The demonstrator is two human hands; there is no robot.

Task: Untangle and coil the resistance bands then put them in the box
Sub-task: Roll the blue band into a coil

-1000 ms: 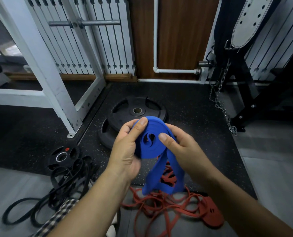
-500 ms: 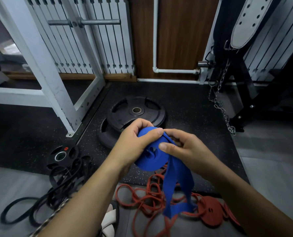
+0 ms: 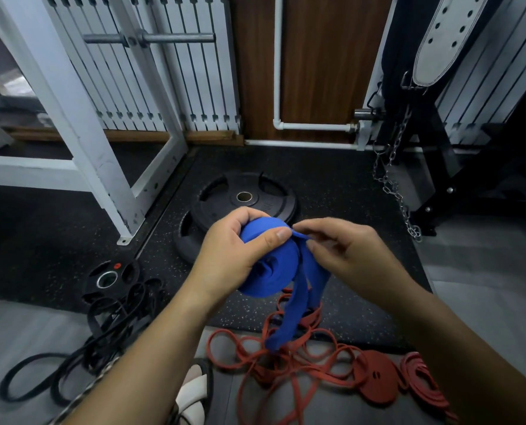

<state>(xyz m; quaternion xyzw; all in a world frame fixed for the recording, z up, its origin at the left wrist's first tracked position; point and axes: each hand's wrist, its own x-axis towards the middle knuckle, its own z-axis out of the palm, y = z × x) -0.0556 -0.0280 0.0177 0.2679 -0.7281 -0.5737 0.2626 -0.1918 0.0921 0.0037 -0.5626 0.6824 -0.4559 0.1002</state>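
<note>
A wide blue resistance band (image 3: 270, 271) is rolled into a thick coil in front of me, with a short loose tail hanging down. My left hand (image 3: 234, 253) grips the coil, thumb pressed across its top. My right hand (image 3: 344, 250) pinches the band's loose stretch right beside the coil. Below, tangled red bands (image 3: 289, 360) lie on the floor, with one red band coiled flat (image 3: 375, 381) at the right. A tangle of black bands (image 3: 108, 329) lies at the left. No box is in view.
Two stacked black weight plates (image 3: 243, 197) lie on the speckled mat behind my hands, and a small plate (image 3: 108, 277) sits by the black bands. A white rack leg (image 3: 80, 124) stands left; a chain (image 3: 393, 185) and black machine frame stand right. A sandal (image 3: 194, 391) is near my feet.
The blue coil has grown thicker as more band wound onto it, and the hanging tail is shorter. My right hand moved up beside the coil's top.
</note>
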